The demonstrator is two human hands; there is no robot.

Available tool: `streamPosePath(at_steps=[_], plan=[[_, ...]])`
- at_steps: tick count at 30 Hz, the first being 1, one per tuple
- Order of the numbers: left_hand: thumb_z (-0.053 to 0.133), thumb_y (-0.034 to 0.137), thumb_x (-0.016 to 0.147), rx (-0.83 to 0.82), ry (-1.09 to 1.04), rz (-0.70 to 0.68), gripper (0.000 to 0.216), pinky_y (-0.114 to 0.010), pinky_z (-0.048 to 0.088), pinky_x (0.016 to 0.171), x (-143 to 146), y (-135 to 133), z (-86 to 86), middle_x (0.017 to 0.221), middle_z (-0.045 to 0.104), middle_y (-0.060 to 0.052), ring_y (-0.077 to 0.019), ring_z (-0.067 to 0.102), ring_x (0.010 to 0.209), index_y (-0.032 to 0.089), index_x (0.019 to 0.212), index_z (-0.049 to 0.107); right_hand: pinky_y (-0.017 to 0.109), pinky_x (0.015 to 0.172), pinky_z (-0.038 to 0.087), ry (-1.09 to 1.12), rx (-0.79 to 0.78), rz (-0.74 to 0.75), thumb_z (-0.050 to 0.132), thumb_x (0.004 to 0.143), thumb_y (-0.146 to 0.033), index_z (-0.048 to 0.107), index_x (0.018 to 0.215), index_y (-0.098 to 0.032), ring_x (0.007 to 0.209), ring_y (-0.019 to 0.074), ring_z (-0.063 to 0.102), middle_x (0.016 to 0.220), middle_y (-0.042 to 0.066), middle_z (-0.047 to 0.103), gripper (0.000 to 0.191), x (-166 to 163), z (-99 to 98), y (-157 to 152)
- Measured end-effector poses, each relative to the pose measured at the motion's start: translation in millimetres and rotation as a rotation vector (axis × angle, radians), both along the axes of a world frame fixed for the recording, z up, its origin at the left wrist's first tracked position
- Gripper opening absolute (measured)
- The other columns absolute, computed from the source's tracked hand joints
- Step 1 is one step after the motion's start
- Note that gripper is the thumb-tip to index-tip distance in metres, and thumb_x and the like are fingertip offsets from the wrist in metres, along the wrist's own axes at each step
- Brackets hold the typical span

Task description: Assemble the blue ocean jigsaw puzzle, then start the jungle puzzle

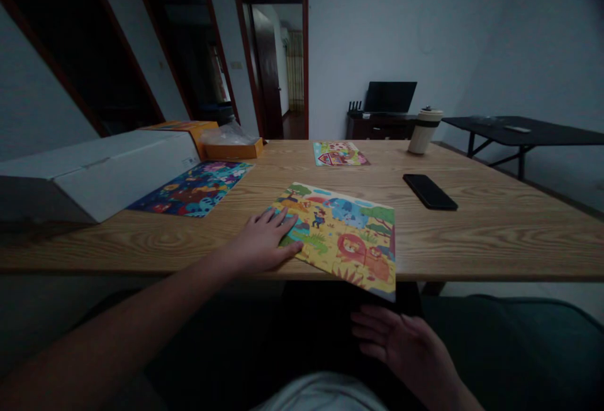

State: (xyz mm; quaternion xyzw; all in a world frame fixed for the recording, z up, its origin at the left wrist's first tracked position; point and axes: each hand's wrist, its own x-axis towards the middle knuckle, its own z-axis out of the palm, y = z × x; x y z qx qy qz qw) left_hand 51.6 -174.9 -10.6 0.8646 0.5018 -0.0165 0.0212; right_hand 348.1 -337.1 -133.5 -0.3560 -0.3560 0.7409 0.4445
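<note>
While the left hand (pixel 265 240), fingers spread, seemingly steadies the animal puzzle (pixel 340 231) overhanging the table (pixel 495 241) in the head view, the right hand (pixel 401 340) hangs open, empty below; lifting would call for pinching that near corner.

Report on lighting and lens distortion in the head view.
Head view: light dim and bluish; the leftmost door frame leans, likely wide-angle distortion; the right hand sits in shadow below the table edge, darker than the left hand on the animal puzzle; no strong glare on the phone.

No text is legible (the label (pixel 190 161) on the white box (pixel 127 175) included).
</note>
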Motion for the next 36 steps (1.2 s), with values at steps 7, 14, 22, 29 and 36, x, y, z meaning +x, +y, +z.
streamPosePath(at_steps=[7, 14, 22, 29, 36], plan=[[0.022, 0.073, 0.096, -0.040, -0.046, 0.010, 0.076, -0.055, 0.016, 0.119, -7.7, 3.5, -8.4, 0.164, 0.029, -0.009, -0.0346, 0.017, 0.153, 0.032, 0.158, 0.033, 0.052, 0.099, 0.046, 0.030, -0.034, 0.011, 0.060, 0.085, -0.049, 0.069, 0.120, -0.022, 0.110, 0.0308, 0.068, 0.125, 0.016, 0.070, 0.045, 15.5, 42.8, 13.8], [0.021, 0.074, 0.095, -0.048, -0.038, -0.002, 0.078, -0.051, 0.011, 0.121, -2.3, 19.1, -7.4, 0.165, 0.027, -0.009, -0.0351, 0.014, 0.153, 0.030, 0.158, 0.033, 0.051, 0.106, 0.046, 0.091, -0.096, -0.033, 0.058, 0.088, -0.039, 0.066, 0.119, -0.018, 0.113, 0.0287, 0.068, 0.122, 0.014, 0.072, 0.038, 12.1, 95.5, 42.4], [0.026, 0.070, 0.096, -0.048, 0.013, 0.067, 0.077, -0.057, 0.020, 0.117, 18.3, 48.1, 3.7, 0.163, 0.030, -0.016, -0.0408, 0.024, 0.150, 0.024, 0.157, 0.035, 0.042, 0.097, 0.056, 0.091, -0.095, -0.276, 0.055, 0.090, -0.025, 0.051, 0.134, -0.015, 0.112, 0.0250, 0.069, 0.126, 0.014, 0.069, 0.045, -8.4, 134.0, 104.3], [0.026, 0.067, 0.097, -0.002, -0.017, 0.047, 0.074, -0.055, 0.038, 0.104, 21.3, 49.4, 19.1, 0.139, 0.059, -0.021, -0.0411, 0.054, 0.126, 0.016, 0.137, 0.060, 0.034, 0.075, 0.066, -0.046, -0.067, -0.300, 0.063, 0.079, -0.005, 0.057, 0.120, -0.019, 0.099, 0.0244, 0.072, 0.117, 0.014, 0.070, 0.044, 1.1, 125.7, 160.4], [0.028, 0.071, 0.094, 0.106, -0.030, 0.066, 0.074, -0.056, 0.039, 0.100, 26.3, 37.7, 8.7, 0.133, 0.063, -0.021, -0.0422, 0.057, 0.120, 0.019, 0.134, 0.064, 0.031, 0.074, 0.066, -0.241, 0.038, -0.272, 0.069, 0.077, -0.003, 0.060, 0.107, -0.022, 0.093, 0.0220, 0.074, 0.109, 0.009, 0.072, 0.037, 10.4, 127.5, 164.3]])
